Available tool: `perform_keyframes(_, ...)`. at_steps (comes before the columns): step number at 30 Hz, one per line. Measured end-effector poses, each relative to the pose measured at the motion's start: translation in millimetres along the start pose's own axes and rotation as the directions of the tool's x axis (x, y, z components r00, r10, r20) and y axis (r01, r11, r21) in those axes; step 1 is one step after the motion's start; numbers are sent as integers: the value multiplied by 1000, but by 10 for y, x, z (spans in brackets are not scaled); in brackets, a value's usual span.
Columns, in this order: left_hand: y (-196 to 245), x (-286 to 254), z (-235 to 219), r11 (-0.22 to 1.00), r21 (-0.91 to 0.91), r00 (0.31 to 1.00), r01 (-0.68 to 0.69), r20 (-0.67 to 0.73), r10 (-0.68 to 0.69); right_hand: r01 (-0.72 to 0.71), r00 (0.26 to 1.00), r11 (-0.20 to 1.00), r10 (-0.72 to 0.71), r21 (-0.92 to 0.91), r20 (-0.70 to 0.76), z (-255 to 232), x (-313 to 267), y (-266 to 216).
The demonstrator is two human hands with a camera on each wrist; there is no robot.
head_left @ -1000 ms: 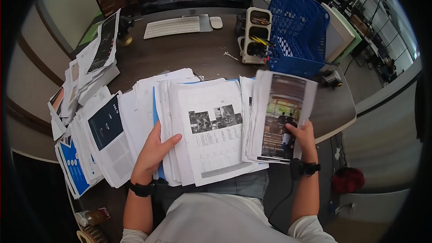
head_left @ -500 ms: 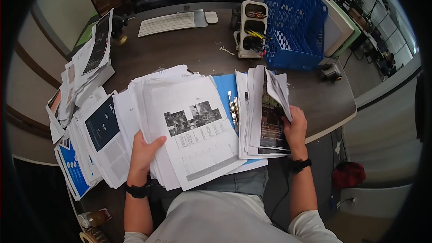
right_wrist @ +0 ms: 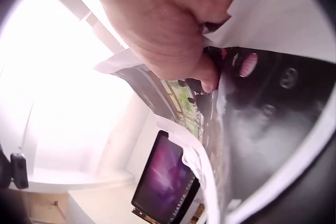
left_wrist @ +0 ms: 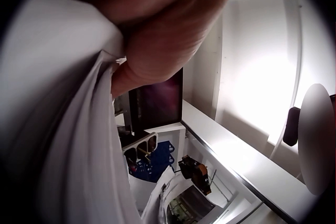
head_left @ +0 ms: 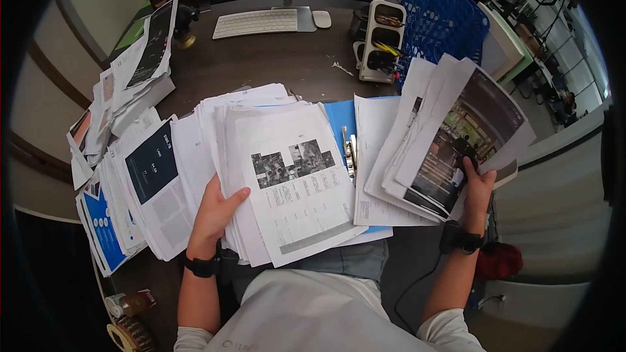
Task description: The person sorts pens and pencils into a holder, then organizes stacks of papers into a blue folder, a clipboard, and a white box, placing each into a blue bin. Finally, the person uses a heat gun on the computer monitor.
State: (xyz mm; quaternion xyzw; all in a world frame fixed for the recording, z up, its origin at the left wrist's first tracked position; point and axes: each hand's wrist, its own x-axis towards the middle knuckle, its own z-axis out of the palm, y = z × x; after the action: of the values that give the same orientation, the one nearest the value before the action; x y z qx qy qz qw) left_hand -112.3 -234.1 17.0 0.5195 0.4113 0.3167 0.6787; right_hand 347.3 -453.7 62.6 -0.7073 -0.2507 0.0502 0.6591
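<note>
- Head view: a messy pile of loose white printed papers (head_left: 140,94) is leaning well left of the blue folder with a silver metal clip (head_left: 338,115).
- The left hand (head_left: 218,212) is gripping the left edge of a thick stack of white paper (head_left: 287,202), its thumb lying on top; the stack is covering the folder's left part.
- White flat sheets (head_left: 374,120) are lying on the folder, right of its clip.
- A fanned sheaf with a dark glossy photo print on top (head_left: 456,133) is tilting up, right of the folder's clip.
- The right hand (head_left: 478,192) is pinching that sheaf's right edge, thumb on the print.
</note>
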Motion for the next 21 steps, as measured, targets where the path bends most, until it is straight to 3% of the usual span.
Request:
perform_keyframes(2, 1, 22, 36, 1000, 0, 1000, 2, 0, -2, -101, 986, 989, 85, 111, 143, -57, 15, -96)
perform_keyframes(6, 0, 26, 67, 1000, 9, 999, 29, -23, -28, -272, 890, 962, 247, 11, 384, 138, -100, 69)
perform_keyframes(8, -11, 18, 55, 1000, -2, 1000, 25, -16, -25, -156, 913, 981, 188, -118, 362, 322, -165, 299)
perform_keyframes(10, -24, 6, 46, 1000, -10, 1000, 19, -11, -19, -6, 905, 914, 177, -405, 388, 424, -174, 536)
perform_keyframes(11, -41, -6, 45, 1000, -11, 1000, 23, -16, -23, -153, 872, 901, 317, -406, 373, 444, -148, 516)
perform_keyframes(12, -50, -8, 40, 1000, -13, 999, 26, -23, -26, -151, 872, 903, 314, -402, 376, 466, -109, 481)
perform_keyframes(14, -71, -12, 24, 1000, -3, 1000, 26, 1, -26, -272, 783, 860, 458, -431, 421, 525, -77, 344)
perform_keyframes(15, -84, -5, 31, 1000, 6, 999, 28, 32, -28, -272, 784, 859, 459, -433, 418, 559, -88, 315)
perform_keyframes(16, -66, -6, 58, 999, 2, 999, 32, 38, -32, 53, 853, 821, 259, -569, 452, 592, -118, 280)
perform_keyframes(17, -29, -16, 94, 999, 23, 999, 27, 27, -28, 358, 851, 662, 59, -658, 523, 632, -148, 249)
perform_keyframes(18, -17, -24, 126, 999, 45, 1000, 26, 14, -27, 385, 838, 562, 120, -733, 532, 706, -162, 206)
perform_keyframes(21, -60, -4, 105, 993, 121, 1000, -1, 13, -1, 407, 805, 608, 115, -682, 582, 832, -216, 130)
